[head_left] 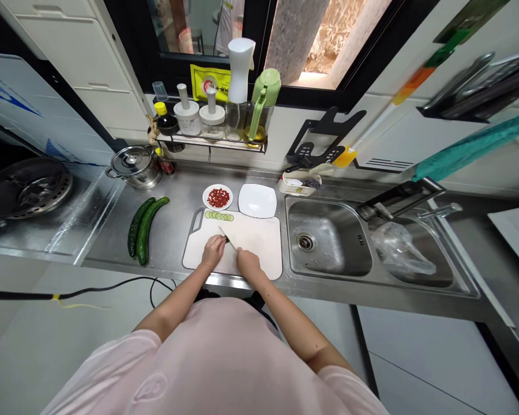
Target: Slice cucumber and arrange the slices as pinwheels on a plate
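Note:
My right hand (248,264) grips a kitchen knife (230,240), its blade slanting up and left over the white cutting board (263,245). Beside the blade, my left hand (214,251) is closed, fingers curled, on a piece of cucumber (226,238). Only a small dark green edge of that piece shows; my fingers cover the rest. A row of overlapping cucumber slices (219,216) lies along the board's far edge. Two whole cucumbers (147,230) rest side by side on the steel counter to the left.
Behind the board stand a plate of chopped red pieces (218,197) and a white plate (258,200). A lidded pot (136,167) is at the back left. On the right is a double sink (328,236) with a plastic bag (402,248). Bottles fill a wall rack (211,142).

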Motion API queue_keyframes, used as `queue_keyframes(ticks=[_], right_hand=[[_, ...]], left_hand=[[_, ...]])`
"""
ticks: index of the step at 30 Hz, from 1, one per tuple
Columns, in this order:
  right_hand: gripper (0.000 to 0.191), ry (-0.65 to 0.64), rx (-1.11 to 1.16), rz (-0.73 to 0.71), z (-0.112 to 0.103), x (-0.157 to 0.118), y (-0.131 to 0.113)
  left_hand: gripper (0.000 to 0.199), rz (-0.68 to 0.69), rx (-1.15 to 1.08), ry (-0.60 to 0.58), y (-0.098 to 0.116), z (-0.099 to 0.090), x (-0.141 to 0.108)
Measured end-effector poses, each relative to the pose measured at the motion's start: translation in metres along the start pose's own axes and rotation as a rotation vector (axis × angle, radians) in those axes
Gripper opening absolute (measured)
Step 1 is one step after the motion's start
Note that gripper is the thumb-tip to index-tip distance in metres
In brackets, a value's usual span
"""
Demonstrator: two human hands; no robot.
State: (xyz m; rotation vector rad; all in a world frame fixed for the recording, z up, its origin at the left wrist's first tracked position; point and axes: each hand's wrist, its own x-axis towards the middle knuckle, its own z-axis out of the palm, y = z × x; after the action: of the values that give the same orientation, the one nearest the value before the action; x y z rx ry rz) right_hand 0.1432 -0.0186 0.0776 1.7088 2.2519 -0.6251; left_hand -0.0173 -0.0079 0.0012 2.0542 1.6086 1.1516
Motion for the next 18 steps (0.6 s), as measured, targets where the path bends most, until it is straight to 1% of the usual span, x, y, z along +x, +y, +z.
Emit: queue_keyframes(ticks=[11, 18], right_hand=[[0.023, 0.03, -0.004, -0.011, -0.009, 0.018, -0.012], [0.023, 0.03, 0.013, -0.015, -0.008, 0.016, -0.009]], left_hand=[[0.021, -0.002, 0.012, 0.004, 0.0, 0.001, 0.0], [0.021, 0.003, -0.01, 0.012, 0.0, 0.0, 0.0]])
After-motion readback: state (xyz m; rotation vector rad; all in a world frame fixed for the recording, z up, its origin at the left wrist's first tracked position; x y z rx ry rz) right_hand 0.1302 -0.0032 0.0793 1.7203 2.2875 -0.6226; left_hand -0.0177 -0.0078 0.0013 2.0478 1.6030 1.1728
